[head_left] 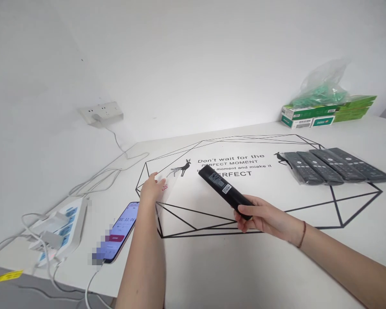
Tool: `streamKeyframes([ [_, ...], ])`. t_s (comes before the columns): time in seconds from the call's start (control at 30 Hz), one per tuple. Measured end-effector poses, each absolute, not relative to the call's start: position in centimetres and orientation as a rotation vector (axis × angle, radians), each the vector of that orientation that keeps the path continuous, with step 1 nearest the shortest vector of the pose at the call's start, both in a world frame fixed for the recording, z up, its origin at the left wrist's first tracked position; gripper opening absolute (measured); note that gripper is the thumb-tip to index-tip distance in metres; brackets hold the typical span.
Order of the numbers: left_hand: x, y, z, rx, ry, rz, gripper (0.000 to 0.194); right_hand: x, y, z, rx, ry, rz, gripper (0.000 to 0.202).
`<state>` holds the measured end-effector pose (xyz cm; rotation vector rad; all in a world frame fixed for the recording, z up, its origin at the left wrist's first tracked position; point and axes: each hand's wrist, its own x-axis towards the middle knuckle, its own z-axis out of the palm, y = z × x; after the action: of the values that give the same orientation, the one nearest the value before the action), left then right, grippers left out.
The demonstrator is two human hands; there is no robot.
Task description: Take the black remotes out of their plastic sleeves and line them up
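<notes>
My right hand [254, 213] is closed around the lower end of a black remote control [223, 189]. The remote is tilted above the table, its back with a white barcode label facing up. At the left, my left hand [152, 189] is at a clear plastic bag [169, 186] with a small red print. Its fingers pinch the bag near its left side; part of the grip is hidden by the hand. Over to the right lie several dark remotes [336, 166] in clear sleeves, side by side.
A phone [124, 231] showing a timer lies left of my left forearm, plugged into a cable. Beyond it are a white power strip [73, 236] with chargers and loose cables. Green and white boxes [309, 118] with a plastic bag [324, 86] on top stand against the wall.
</notes>
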<state>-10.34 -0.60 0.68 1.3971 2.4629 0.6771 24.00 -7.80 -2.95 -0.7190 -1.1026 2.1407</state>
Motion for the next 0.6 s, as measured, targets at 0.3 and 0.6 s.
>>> streamKeyframes([
  [0.3,-9.0,-0.3,0.1,1.533,2.408,0.42,0.027,23.8,-7.8,-2.8,-0.696,-1.101,2.133,0.021],
  [0.6,-4.9,-0.3,0.9,1.669,2.258,0.721,0.039,23.7,-7.9,-3.1,-0.712,-1.075,2.093,0.025],
])
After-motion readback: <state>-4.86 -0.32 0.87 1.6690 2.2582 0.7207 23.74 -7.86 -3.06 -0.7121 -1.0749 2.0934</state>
